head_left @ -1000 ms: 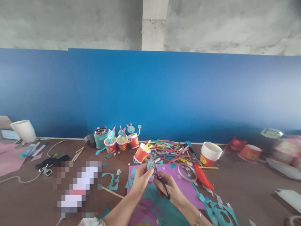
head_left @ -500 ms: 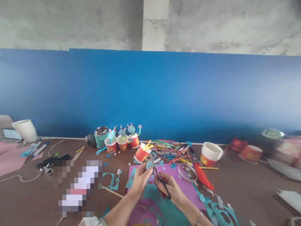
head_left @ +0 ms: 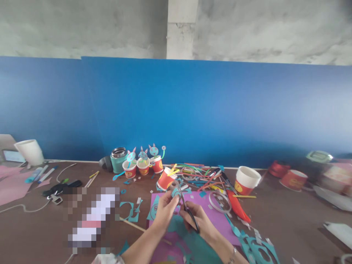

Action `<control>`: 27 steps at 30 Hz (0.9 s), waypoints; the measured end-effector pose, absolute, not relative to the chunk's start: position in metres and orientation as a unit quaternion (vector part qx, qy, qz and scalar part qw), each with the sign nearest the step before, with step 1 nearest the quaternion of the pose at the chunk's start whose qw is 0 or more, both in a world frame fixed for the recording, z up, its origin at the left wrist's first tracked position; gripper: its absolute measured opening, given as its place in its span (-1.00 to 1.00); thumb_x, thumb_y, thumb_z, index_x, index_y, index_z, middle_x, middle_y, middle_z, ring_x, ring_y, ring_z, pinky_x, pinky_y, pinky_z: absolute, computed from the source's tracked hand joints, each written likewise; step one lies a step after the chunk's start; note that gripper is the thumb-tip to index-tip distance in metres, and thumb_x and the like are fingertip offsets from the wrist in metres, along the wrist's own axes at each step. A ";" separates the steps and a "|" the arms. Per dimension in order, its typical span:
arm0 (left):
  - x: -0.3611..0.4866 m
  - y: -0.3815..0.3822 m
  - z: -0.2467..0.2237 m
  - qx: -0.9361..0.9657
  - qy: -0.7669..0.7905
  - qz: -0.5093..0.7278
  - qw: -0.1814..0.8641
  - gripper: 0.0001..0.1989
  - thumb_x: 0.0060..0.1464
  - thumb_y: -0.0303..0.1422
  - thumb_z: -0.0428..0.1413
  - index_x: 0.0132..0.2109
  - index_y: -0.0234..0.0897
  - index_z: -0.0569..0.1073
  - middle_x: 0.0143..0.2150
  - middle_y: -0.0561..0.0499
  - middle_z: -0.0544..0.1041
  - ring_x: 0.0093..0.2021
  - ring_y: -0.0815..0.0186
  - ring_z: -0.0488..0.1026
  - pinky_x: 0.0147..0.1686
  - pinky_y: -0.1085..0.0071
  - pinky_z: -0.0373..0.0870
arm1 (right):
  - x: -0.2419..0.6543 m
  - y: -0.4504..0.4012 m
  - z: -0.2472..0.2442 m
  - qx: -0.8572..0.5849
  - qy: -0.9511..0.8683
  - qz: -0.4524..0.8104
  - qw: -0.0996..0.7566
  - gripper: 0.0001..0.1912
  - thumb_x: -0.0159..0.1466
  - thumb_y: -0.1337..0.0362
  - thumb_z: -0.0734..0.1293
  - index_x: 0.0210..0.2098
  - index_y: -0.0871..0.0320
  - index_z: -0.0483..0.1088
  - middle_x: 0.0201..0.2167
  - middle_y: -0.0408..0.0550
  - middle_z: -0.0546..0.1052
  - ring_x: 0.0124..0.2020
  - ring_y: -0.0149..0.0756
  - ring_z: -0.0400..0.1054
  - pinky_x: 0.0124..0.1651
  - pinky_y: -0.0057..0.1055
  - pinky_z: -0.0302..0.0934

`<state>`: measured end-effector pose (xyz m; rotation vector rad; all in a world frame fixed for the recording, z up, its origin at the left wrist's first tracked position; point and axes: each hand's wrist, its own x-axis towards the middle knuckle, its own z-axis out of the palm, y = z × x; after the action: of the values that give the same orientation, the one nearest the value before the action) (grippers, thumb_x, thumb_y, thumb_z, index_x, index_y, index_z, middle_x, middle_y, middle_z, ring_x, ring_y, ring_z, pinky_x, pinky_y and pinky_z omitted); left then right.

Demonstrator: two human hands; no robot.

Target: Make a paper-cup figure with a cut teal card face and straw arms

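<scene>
My left hand [head_left: 165, 209] pinches a small teal paper piece [head_left: 175, 193] between thumb and fingers. In my right hand [head_left: 198, 219] is a pair of black-handled scissors [head_left: 191, 215], its blades pointing up and away from me beside the paper. Part of the paper is hidden by my left fingers and the blades. Beneath both hands lie a purple sheet [head_left: 217, 220] and a teal sheet [head_left: 200, 246]. Just beyond my left hand, a red-and-white paper cup [head_left: 165, 179] leans to one side with yellow strips on it.
Three paper cups [head_left: 143, 167] with teal animal faces stand by a teal flask [head_left: 118, 163]. Coloured sticks [head_left: 200, 178] are heaped behind my hands. A white tape roll [head_left: 220, 202], a red pouch [head_left: 238, 207] and teal cut-outs [head_left: 257, 249] lie at right; a white-and-red cup [head_left: 246, 180] stands behind.
The teal paper in my left hand has shifted slightly against the scissors, and more of it shows between the fingers. Both hands stay in nearly the same place.
</scene>
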<state>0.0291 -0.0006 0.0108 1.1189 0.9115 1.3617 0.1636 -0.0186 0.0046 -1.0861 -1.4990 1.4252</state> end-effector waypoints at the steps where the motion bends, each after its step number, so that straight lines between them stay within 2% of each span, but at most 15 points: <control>1: 0.029 -0.001 0.011 0.472 0.383 0.576 0.547 -0.61 -0.17 -0.05 0.22 -0.55 -0.31 0.37 -0.62 0.13 0.23 -0.55 0.44 0.13 -0.51 0.50 0.06 | 0.163 -0.019 0.006 -0.429 -0.590 0.560 0.393 -0.61 0.05 -0.03 0.40 -0.49 0.17 0.28 -0.81 -0.32 0.26 -0.78 -0.54 0.06 -0.69 -0.57 -0.07; 11: 0.029 0.000 0.016 0.460 0.383 0.574 0.559 -0.66 -0.20 -0.09 0.24 -0.54 -0.30 0.43 -0.62 0.11 0.32 -0.55 0.41 0.21 -0.48 0.48 0.17 | 0.163 -0.020 0.011 -0.441 -0.600 0.546 0.384 -0.58 0.03 -0.07 0.40 -0.53 0.16 0.26 -0.84 -0.33 0.21 -0.79 -0.55 0.01 -0.70 -0.56 -0.13; 21: 0.029 0.004 0.006 0.460 0.408 0.584 0.530 -0.63 -0.14 -0.07 0.19 -0.56 -0.30 0.39 -0.65 0.10 0.33 -0.58 0.43 0.18 -0.51 0.48 0.11 | 0.165 -0.018 0.007 -0.447 -0.601 0.543 0.380 -0.61 0.06 -0.02 0.39 -0.53 0.16 0.27 -0.84 -0.32 0.22 -0.80 -0.55 0.02 -0.71 -0.57 -0.11; 27: 0.028 0.003 0.005 0.474 0.411 0.562 0.539 -0.64 -0.15 -0.07 0.21 -0.51 -0.31 0.41 -0.60 0.08 0.37 -0.54 0.40 0.25 -0.52 0.50 0.13 | 0.163 -0.019 0.007 -0.441 -0.586 0.562 0.383 -0.61 0.04 -0.02 0.40 -0.49 0.18 0.28 -0.81 -0.29 0.30 -0.77 -0.53 0.08 -0.69 -0.57 -0.05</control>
<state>0.0281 0.0032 0.0051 1.1270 0.9774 1.3365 0.1630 -0.0193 0.0068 -1.1240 -1.4950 1.4335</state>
